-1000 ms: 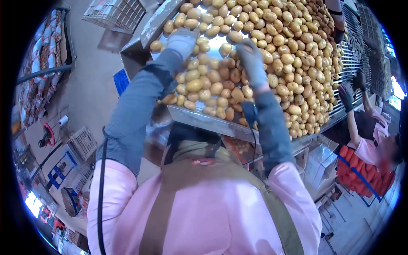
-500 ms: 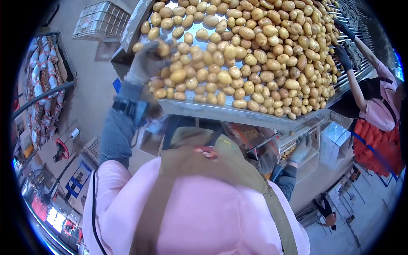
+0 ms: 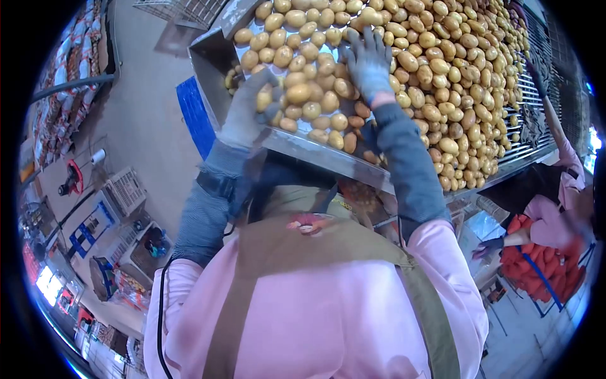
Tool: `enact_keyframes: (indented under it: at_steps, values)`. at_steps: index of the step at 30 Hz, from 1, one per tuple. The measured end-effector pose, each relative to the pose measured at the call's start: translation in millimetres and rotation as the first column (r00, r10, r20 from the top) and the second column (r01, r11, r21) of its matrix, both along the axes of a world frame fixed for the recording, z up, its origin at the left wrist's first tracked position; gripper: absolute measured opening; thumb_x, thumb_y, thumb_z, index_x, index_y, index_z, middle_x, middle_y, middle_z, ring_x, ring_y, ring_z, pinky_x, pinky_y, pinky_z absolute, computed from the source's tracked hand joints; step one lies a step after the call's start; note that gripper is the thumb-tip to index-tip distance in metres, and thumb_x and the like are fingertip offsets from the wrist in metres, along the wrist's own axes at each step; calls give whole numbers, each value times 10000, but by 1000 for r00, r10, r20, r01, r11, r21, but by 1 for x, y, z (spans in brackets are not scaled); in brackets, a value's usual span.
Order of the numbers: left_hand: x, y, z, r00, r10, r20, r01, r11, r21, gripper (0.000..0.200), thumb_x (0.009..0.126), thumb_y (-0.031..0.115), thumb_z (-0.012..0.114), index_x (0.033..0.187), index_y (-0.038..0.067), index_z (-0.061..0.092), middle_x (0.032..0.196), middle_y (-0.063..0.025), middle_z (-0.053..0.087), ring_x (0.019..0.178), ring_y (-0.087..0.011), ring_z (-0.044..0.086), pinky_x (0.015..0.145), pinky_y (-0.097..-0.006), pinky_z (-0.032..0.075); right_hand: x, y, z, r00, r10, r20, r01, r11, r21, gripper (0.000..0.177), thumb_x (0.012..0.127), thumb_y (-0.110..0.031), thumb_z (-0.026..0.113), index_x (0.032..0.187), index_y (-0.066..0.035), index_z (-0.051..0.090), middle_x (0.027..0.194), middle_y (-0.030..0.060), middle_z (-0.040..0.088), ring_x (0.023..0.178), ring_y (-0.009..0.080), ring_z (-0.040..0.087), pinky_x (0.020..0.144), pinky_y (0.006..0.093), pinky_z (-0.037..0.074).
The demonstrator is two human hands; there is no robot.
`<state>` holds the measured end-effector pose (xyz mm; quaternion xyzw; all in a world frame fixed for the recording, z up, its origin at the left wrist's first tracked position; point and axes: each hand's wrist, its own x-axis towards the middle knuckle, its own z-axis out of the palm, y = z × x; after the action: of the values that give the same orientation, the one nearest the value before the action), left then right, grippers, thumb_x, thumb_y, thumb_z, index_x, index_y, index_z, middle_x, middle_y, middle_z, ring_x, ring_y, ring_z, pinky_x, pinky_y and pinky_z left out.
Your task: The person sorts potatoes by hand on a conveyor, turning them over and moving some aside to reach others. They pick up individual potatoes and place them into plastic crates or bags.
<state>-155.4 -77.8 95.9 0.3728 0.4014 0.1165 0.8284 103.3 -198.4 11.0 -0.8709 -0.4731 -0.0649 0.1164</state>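
Note:
Many potatoes lie spread over a metal sorting table. My left hand, in a grey glove, is at the table's near left corner, its fingers curled round a potato. Further right and deeper on the table, my right hand, also gloved, rests palm down on the potatoes with its fingers spread. Several potatoes lie between the two hands, with bare white surface showing among them.
A co-worker in pink stands at the right beside the metal rollers. Red sacks are below them. A blue panel hangs left of the table; filled bags stand far left.
My right hand has come up from below the table's edge onto the potatoes. My left hand now has a potato in its fingers near the corner. The view has shifted, and the co-worker's arm reaches lower.

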Motion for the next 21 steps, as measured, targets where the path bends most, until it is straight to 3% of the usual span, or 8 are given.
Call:
enact_keyframes:
  at_steps: [4, 5, 7, 10, 16, 18, 19, 21]
  values:
    - [-28, -6, -7, 991, -118, -62, 133, 863, 488, 236, 1014, 243, 517, 1117, 53, 613, 878, -32, 631, 781, -117, 622, 650, -226, 498, -13, 16, 44, 897, 73, -436, 136, 893, 429, 390, 1010, -362, 539, 1190, -36, 655, 1319, 201, 618, 1268, 359, 537, 1084, 428, 403]
    - [-26, -11, -4, 1000, -19, -14, 21, 979, 204, 203, 953, 125, 550, 1128, 46, 614, 894, -37, 632, 822, -152, 628, 678, -288, 504, -42, 3, 72, 687, 70, -724, 271, 899, 344, 373, 1018, -334, 536, 1188, -23, 653, 1314, 209, 616, 1274, 355, 535, 1066, 415, 420]
    - [-23, -36, 5, 988, -149, -34, 152, 948, 279, 309, 975, 181, 550, 1255, 54, 582, 1126, -76, 616, 985, -219, 632, 818, -351, 512, -102, -34, 78, 593, 146, -792, 119, 957, 266, 384, 891, -206, 630, 1226, -19, 607, 1352, 197, 584, 1189, 362, 587, 1010, 421, 466]
    - [-5, -65, 9, 919, -255, -300, 362, 246, 899, 508, 963, 280, 679, 1416, 108, 525, 1327, -141, 600, 1188, -311, 587, 1024, -400, 468, -150, -106, 88, 629, 394, -670, -198, 915, 352, 474, 768, -83, 725, 1219, -25, 594, 1297, 171, 597, 1065, 355, 643, 913, 416, 518]
    - [31, -17, -66, 717, -180, -673, 670, -86, 737, 664, 766, 187, 825, 1365, 106, 552, 1277, -147, 598, 1190, -343, 566, 992, -446, 475, -114, -371, 93, 290, -193, -937, -50, 975, -216, 202, 874, -138, 672, 1055, -54, 700, 1008, 105, 690, 956, 246, 654, 849, 348, 526]
    - [31, -16, -89, 847, -221, -483, 505, 57, 861, 562, 843, 234, 780, 1339, 82, 563, 1231, -161, 623, 1096, -318, 617, 909, -433, 522, -112, -420, 107, -237, -809, -538, 412, 418, -810, 392, 954, -314, 641, 1223, -29, 658, 1035, 135, 690, 972, 304, 690, 831, 350, 537]
    - [31, -15, -95, 899, -225, -377, 412, 133, 902, 517, 881, 257, 757, 1325, 70, 569, 1208, -167, 636, 1050, -305, 642, 868, -426, 546, -123, -490, 69, 462, -842, -279, 582, 526, -621, 423, 933, -377, 662, 1148, -13, 688, 1014, 138, 708, 965, 322, 698, 853, 366, 539]
    - [20, -8, -74, 947, -320, -35, 320, 923, 212, 482, 958, 320, 666, 1334, 40, 554, 1154, -183, 657, 941, -282, 671, 779, -397, 574, -101, -477, 80, 433, -884, -177, 605, 431, -669, 373, 952, -331, 656, 1141, -12, 698, 1035, 148, 720, 974, 283, 700, 863, 360, 538]
